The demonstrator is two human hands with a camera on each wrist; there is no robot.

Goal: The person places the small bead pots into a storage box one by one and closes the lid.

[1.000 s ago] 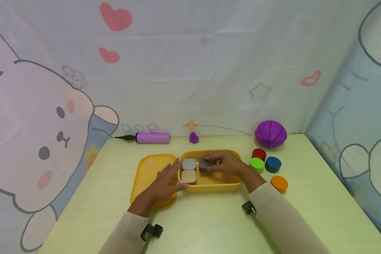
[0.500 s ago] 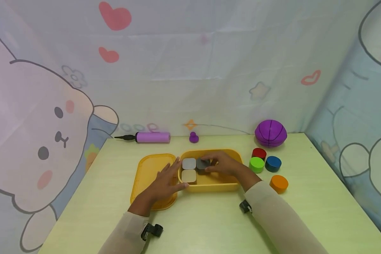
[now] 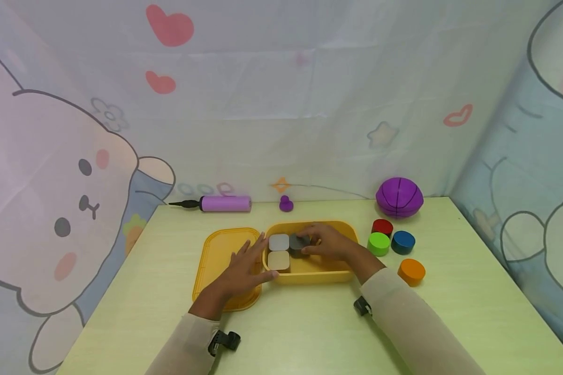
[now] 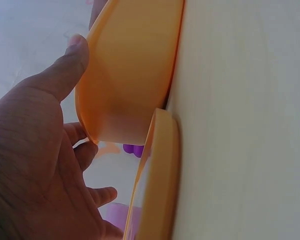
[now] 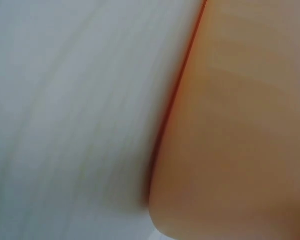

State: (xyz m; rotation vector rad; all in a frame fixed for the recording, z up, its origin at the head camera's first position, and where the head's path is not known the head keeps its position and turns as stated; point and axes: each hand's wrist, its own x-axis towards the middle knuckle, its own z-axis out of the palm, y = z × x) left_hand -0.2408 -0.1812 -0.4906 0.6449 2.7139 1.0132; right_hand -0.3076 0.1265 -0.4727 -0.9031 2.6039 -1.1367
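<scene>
Inside a yellow plastic box (image 3: 316,278), my right hand (image 3: 330,242) pinches a dark grey block (image 3: 297,246) between thumb and fingers. That block sits just right of a light grey block (image 3: 279,242); a cream block (image 3: 279,260) lies nearer me in the left end. My left hand (image 3: 239,273) has its fingers spread and touches the box's left end, thumb at the near rim. Part of that hand lies over a flat yellow lid (image 3: 227,242). In the left wrist view the thumb meets the box wall (image 4: 125,70). The right wrist view shows only the blurred box side (image 5: 240,125).
Right of the box stand red (image 3: 382,227), green (image 3: 379,244), blue (image 3: 403,242) and orange (image 3: 411,272) round pieces. A purple ball (image 3: 399,198), a small purple knobbed object (image 3: 286,203) and a purple hand pump (image 3: 225,203) line the back edge.
My right hand has moved the dark grey block a little left, up against the light grey one. My left hand has stayed in place at the box.
</scene>
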